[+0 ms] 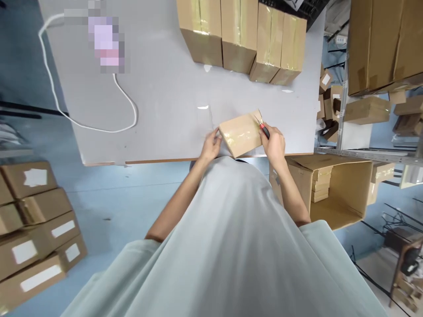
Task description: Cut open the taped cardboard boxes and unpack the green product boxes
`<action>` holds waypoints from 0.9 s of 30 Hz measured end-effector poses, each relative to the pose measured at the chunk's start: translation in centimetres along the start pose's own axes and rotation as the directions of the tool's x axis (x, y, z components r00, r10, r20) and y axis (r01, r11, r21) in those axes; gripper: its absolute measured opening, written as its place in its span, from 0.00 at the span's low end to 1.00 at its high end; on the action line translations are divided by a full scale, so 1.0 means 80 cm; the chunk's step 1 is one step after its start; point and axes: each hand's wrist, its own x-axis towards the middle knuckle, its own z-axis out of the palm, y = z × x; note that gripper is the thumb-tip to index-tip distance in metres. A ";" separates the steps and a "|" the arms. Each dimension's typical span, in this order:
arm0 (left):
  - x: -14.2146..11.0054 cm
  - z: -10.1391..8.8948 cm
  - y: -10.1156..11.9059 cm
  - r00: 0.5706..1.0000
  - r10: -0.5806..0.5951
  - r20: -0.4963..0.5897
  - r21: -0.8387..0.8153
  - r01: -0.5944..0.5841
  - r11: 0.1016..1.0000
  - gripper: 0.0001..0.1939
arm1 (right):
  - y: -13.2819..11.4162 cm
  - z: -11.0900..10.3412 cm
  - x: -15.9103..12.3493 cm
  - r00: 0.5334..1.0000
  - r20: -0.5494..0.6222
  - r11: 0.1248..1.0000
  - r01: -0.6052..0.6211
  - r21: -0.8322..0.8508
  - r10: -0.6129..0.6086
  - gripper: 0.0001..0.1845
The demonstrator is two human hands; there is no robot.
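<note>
A small cardboard box (241, 137) with clear tape along its side is at the front edge of the table, tilted a little. My left hand (211, 146) grips its left end, with the fingers along the edge and thumb near the corner. In my right hand (273, 141) is a red-and-black handled cutter (264, 130). Its thin metal tip lies over the box's upper right corner; whether it touches the cardboard I cannot tell. The right hand's lower fingers are close against the box's right end.
Several taped cartons (238, 33) stand in a row at the table's back. A white cable (134, 112) loops across the left of the grey table (158, 101). An open carton (350, 189) holding small boxes is at right, near shelving. Stacked labelled boxes (36, 229) stand at left.
</note>
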 end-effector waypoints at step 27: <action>0.003 -0.069 0.112 1.000 0.009 -0.011 -0.102 -0.010 0.995 0.09 | -0.124 0.003 -0.059 0.901 0.397 0.983 0.182 0.022 -0.176 0.23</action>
